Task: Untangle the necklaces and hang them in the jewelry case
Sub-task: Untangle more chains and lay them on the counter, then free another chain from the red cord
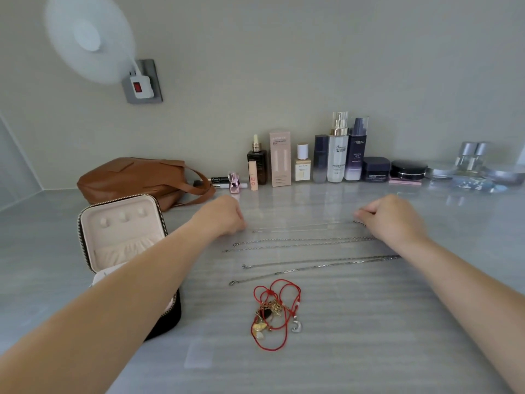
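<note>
On my feed the jewelry case (125, 201) stands open at the left of the worktop (369, 322), its lid raised. The lid's pale lining carries three hooks (123, 217) above a gathered pocket (125, 248). My left forearm hides most of the base, so I cannot tell what lies in it.

The left grip (224, 214) is curled at one end of a thin chain (304, 226); I cannot tell whether it holds it. The right grip (395, 220) pinches the other end.

Nearer me lie two more silver necklaces (304, 242), each doubled and straight, well apart from the case. Nearest sits a red cord tangle (274, 311) knotted with gold chain and pendants. A brown bag (136, 177) and a row of cosmetics (326, 163) line the wall.
</note>
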Demonstrator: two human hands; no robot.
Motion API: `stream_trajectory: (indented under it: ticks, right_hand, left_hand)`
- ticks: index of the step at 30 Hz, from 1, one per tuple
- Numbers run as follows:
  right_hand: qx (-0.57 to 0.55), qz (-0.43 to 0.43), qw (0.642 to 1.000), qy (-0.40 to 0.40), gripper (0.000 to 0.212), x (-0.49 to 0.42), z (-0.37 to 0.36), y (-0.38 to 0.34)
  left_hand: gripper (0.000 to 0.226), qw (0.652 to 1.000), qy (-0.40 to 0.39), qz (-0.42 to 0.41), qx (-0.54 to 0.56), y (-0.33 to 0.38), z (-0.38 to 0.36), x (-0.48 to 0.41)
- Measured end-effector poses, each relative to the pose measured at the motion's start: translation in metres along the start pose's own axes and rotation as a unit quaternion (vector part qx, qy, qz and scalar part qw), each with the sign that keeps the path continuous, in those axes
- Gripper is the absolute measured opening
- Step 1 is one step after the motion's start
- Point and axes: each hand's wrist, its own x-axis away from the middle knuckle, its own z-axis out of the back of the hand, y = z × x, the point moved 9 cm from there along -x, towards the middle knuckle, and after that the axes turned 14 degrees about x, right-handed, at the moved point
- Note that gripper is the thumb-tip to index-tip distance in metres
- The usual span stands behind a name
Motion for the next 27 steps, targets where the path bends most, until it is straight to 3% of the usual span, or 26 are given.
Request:
stream_trajectory:
  ticks: [3,9,13,21,27]
  right_hand:
    - [-0.015,0.050,0.999,-0.005,0.036,0.014,0.013,-0.029]
    - [0.014,0.189,0.974,-0.122,0.015,0.077,0.013,-0.099]
    - [-0.035,0.260,0.949,-0.172,0.007,0.125,0.017,-0.127]
    - [-0.015,0.234,0.959,-0.156,0.006,0.153,0.002,-0.122]
    - [-0.033,0.239,0.960,-0.142,0.006,0.154,0.009,-0.117]
  left_hand:
    - [0.021,0.998,0.016,-0.050,-0.026,0.017,0.008,0.020]
    - [0.011,0.984,-0.101,-0.131,0.070,0.045,-0.013,0.103]
    - [0.009,0.984,-0.100,-0.142,0.043,0.039,-0.025,0.134]
    - [0.006,0.983,-0.052,-0.152,0.085,0.028,-0.028,0.143]
    - [0.011,0.971,-0.082,-0.138,0.178,0.023,-0.026,0.143]
